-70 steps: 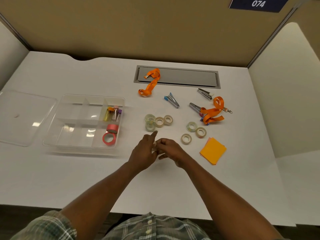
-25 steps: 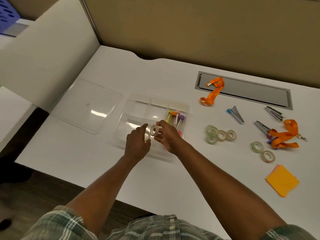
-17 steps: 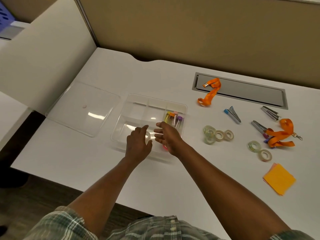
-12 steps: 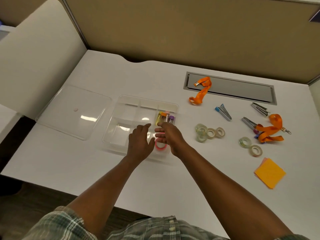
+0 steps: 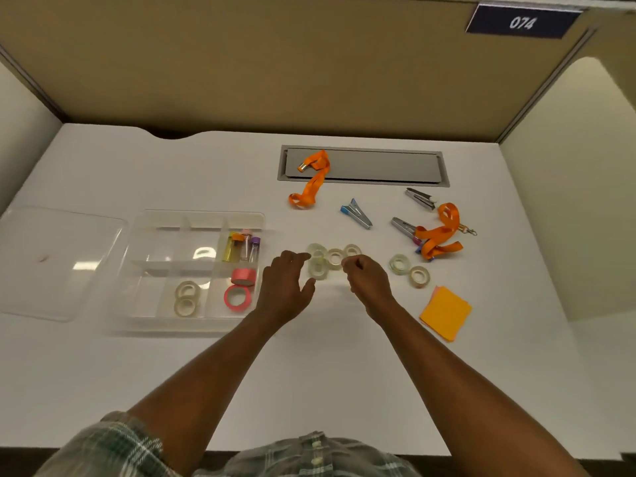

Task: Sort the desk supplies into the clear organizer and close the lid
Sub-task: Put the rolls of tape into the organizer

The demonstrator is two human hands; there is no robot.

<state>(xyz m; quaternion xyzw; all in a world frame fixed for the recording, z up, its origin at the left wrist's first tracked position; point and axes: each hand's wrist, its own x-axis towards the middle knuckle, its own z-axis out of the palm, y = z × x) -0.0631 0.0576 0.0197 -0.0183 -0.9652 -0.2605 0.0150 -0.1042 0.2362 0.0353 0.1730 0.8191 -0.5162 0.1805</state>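
The clear organizer [image 5: 196, 218] sits at the left with its lid [image 5: 51, 256] lying off beside it. Inside are two clear tape rolls [image 5: 186, 297], two red tape rolls [image 5: 237, 297] and coloured tubes [image 5: 241, 247]. A cluster of clear tape rolls [image 5: 332, 258] lies mid-desk. My left hand [image 5: 284, 287] is open, fingertips at the cluster's left edge. My right hand [image 5: 368, 278] is loosely curled, its fingertips touching the cluster's right side, and I cannot tell if it grips a roll.
Two more tape rolls [image 5: 409, 270] and orange sticky notes [image 5: 445, 313] lie to the right. Two orange lanyards [image 5: 311, 182] [image 5: 438, 232], and metal clips [image 5: 356, 213] [image 5: 420, 198], lie farther back. A grey cable hatch [image 5: 378, 165] is set in the desk near the partition wall.
Both hands carried tape rolls to the organizer, left them in its front middle compartment, and moved back right to the tape cluster. The camera swung left and returned.
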